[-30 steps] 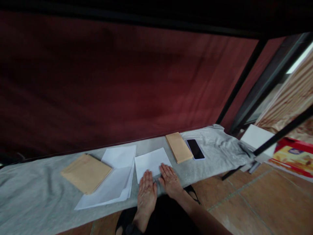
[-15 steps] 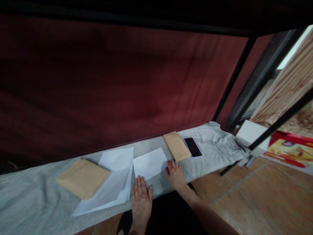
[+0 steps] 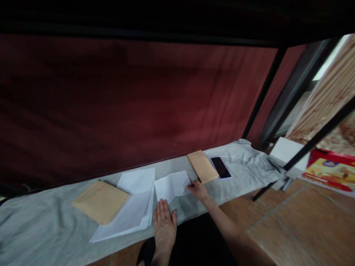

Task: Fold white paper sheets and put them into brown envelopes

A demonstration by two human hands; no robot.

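A white sheet of paper [image 3: 165, 186] lies on the grey cloth, with a crease running down its middle and its right part raised a little. My left hand [image 3: 164, 223] rests flat, fingers stretched out, its fingertips at the paper's near left edge. At the right edge, my right hand [image 3: 198, 190] pinches the paper between thumb and fingers. Just beyond that hand is a stack of brown envelopes [image 3: 203, 166]. Left of the creased paper are larger white sheets [image 3: 133, 207], partly covered by another pile of brown envelopes [image 3: 101, 201].
A phone [image 3: 220, 167] lies right of the envelope stack. Grey cloth [image 3: 241, 159] covers the narrow bench, backed by a dark red panel [image 3: 155, 99]. A black post [image 3: 264, 92] rises at its right end. Beyond stand a white box [image 3: 288, 151] and a red carton [image 3: 330, 170].
My right hand has gone from lying on the paper's corner to pinching its right edge. The paper, flat before, now shows a middle fold with its right part lifted. The view shifted slightly.
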